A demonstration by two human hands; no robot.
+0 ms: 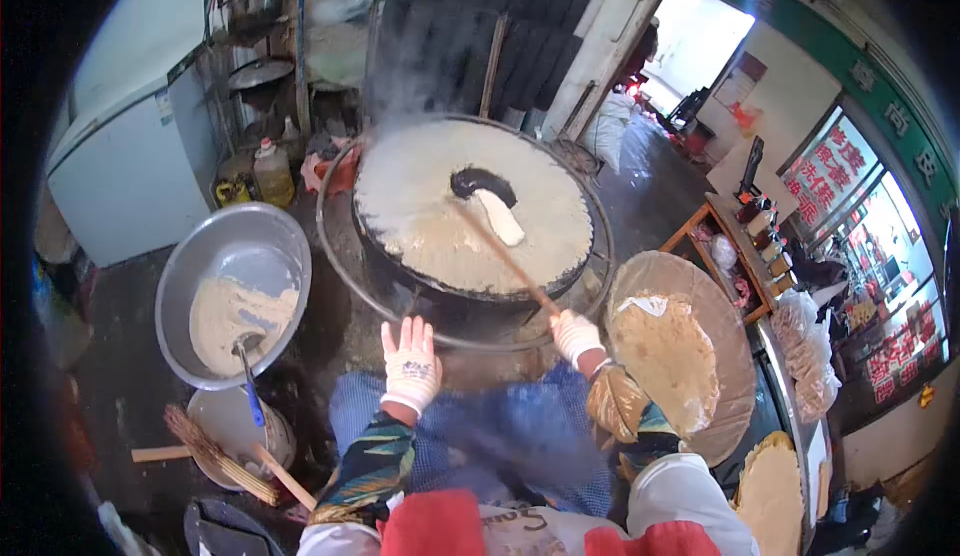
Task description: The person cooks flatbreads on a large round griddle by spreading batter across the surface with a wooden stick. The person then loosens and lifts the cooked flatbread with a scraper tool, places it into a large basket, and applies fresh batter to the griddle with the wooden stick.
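My right hand (575, 337), in a white glove, is closed round the long wooden handle of a batter spreader (505, 258). The handle reaches over a large round griddle (462, 281) covered with pale batter (420, 186). Near the griddle's middle, a dark bare patch (468, 182) shows beside a thick white strip (500, 218); whether that strip is batter or the tool's blade I cannot tell. My left hand (412, 364), also gloved, is held up with fingers stretched, near the metal ring (345, 291) round the griddle, and holds nothing. Steam rises at the back.
To the left, a metal basin (180, 286) holds batter and a blue-handled ladle (250, 381). Below it stand a bucket (215, 416) and a straw brush (215, 451). On the right, a round tray (735, 376) bears a thin pancake (665, 361); another pancake (770, 486) lies lower.
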